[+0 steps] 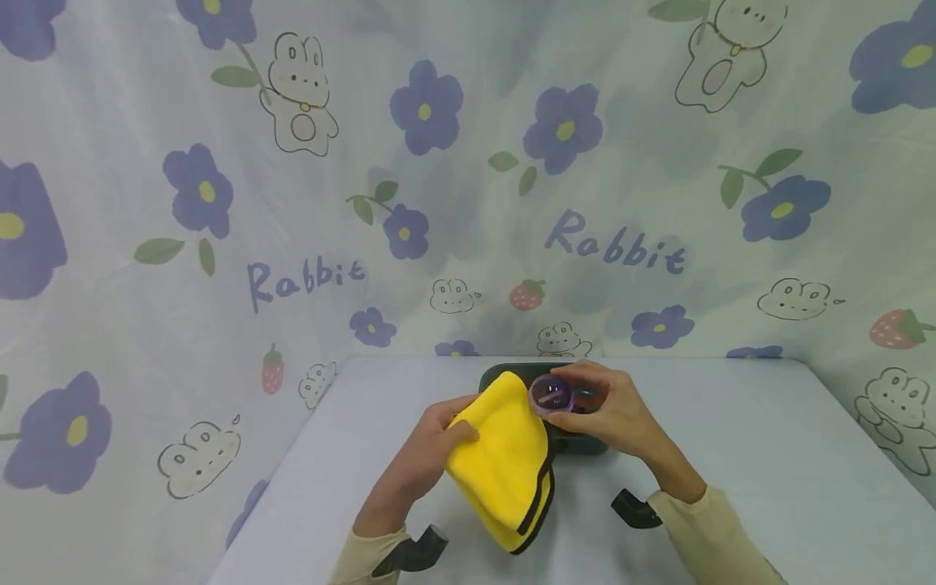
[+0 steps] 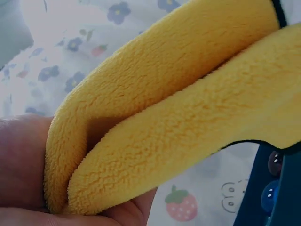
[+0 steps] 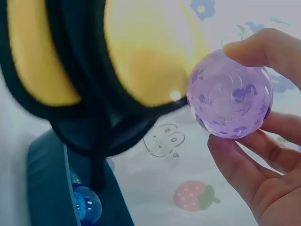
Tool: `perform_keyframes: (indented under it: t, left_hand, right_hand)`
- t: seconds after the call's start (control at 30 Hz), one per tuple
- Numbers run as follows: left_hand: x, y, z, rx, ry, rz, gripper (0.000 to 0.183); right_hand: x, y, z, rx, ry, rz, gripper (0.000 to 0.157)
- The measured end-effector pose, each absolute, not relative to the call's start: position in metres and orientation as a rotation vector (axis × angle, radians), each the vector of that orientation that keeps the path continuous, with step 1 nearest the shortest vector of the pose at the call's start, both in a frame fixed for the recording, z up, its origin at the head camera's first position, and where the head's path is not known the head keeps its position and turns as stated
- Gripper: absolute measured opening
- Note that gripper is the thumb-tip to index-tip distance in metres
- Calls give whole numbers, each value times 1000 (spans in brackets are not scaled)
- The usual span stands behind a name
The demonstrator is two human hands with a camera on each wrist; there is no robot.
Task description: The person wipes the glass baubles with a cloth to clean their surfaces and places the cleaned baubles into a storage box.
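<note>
A yellow plush cloth [image 1: 500, 459] with black edging hangs folded from my left hand [image 1: 424, 451], which grips it between thumb and fingers. In the left wrist view, the cloth's fold [image 2: 155, 136] rests in that hand. My right hand [image 1: 621, 414] pinches a clear purple ball [image 3: 230, 96] between its thumb and fingertips. In the head view, the ball [image 1: 550, 395] is close beside the cloth's right edge; whether they touch I cannot tell. Both are held above a dark green tray [image 1: 591, 445], partly hidden by the cloth and hands.
Inside the tray lie a clear blue ball [image 3: 89, 205] and a darker ball [image 2: 275, 162]. The tray stands on a white table [image 1: 731, 455], near its back edge. Behind it hangs a curtain [image 1: 468, 187] printed with flowers and rabbits.
</note>
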State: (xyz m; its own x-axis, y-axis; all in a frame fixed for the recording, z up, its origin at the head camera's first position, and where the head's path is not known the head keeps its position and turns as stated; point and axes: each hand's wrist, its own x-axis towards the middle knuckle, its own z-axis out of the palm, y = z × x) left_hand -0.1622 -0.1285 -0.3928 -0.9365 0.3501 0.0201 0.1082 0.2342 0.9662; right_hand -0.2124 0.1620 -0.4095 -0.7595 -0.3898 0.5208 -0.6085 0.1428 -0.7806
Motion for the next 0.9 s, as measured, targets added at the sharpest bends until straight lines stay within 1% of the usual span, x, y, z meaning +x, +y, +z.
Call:
perform_keyframes:
  t: [0.2,0.3,0.7,0.9]
  left_hand:
    - [-159,-144,-403,384,2122,1912,51]
    - [-156,-150,-411,317,2020,1976,56]
    - [-148,-182,-463,47,1910,2026,71]
    - [-145,-197,-482,14,1912,2023,74]
  right_hand:
    - [-219,166,-409,929,-2216,1717,51]
    - [-221,166,-408,920,-2197,1776,53]
    - [-226,165,-409,864,-2202,1854,57]
    - [-228,161,-412,850,-2202,1905,58]
